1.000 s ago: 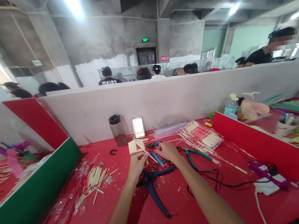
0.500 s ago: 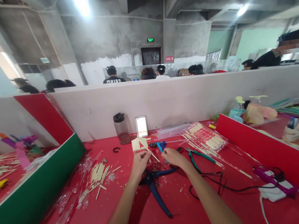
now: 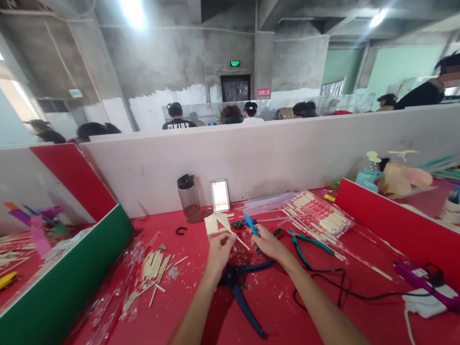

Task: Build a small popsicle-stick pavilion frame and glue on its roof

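My left hand point(image 3: 220, 253) is closed on a thin wooden stick point(image 3: 236, 239) that joins a small structure of pale sticks point(image 3: 215, 222) held just above the red table point(image 3: 279, 326). My right hand point(image 3: 267, 243) is closed on a blue pen-like tool point(image 3: 251, 224), its tip pointing up beside the stick structure. Blue-handled cutters point(image 3: 238, 287) lie on the table under both hands.
A dark-capped bottle point(image 3: 189, 197) stands by the white divider. Loose cut sticks point(image 3: 153, 270) and clear wrapping lie to the left, packs of sticks point(image 3: 316, 216) and green-handled pliers point(image 3: 305, 242) to the right. A purple glue gun point(image 3: 423, 280) with black cord lies far right. Other people sit beyond the divider.
My right hand has lifted the blue tool from lying flat near the table to pointing upward. The left hand kept its hold on the stick. The view shifted slightly.
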A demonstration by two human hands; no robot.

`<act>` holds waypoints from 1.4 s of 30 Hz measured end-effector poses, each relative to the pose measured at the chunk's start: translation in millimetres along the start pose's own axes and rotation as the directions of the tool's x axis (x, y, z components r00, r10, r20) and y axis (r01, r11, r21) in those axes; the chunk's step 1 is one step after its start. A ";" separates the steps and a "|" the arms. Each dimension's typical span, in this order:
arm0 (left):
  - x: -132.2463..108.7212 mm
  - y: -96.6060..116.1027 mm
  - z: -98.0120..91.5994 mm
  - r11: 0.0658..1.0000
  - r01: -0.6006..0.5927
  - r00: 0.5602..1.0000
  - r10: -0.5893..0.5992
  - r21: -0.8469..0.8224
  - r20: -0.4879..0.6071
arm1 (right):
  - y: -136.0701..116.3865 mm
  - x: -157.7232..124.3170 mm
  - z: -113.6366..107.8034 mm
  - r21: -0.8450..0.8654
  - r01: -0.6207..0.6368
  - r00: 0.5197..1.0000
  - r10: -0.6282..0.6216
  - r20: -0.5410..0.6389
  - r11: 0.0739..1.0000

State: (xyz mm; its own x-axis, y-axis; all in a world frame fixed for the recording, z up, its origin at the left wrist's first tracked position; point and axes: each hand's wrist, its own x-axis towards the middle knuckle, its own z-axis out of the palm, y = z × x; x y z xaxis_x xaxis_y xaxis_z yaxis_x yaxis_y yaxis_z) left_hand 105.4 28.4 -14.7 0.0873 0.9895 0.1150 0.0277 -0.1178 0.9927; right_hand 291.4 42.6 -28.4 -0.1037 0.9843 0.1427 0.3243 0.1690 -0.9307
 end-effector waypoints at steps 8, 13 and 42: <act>0.1 -0.5 -1.0 1.000 -0.011 1.000 0.011 0.015 -0.001 | 10.8 11.1 17.0 -0.063 0.135 0.978 -0.143 -0.151 0.989; 1.1 -2.3 -1.5 1.000 0.007 1.000 -0.007 0.013 -0.009 | 6.7 13.4 33.3 -0.117 0.213 0.954 -0.233 -0.191 0.970; 3.7 -5.7 -1.7 0.997 -0.072 0.997 0.072 0.010 -0.016 | -52.0 -18.1 31.0 0.101 0.388 0.900 -0.353 -0.257 0.916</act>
State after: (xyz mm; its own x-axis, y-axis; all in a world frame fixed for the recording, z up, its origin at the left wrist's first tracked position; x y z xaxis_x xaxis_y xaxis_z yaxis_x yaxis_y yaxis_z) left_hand 103.8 32.9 -19.8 0.0730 0.9797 0.1866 0.0312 -0.1892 0.9814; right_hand 247.3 14.4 7.0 0.0334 0.8389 0.5432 0.1623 0.5317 -0.8312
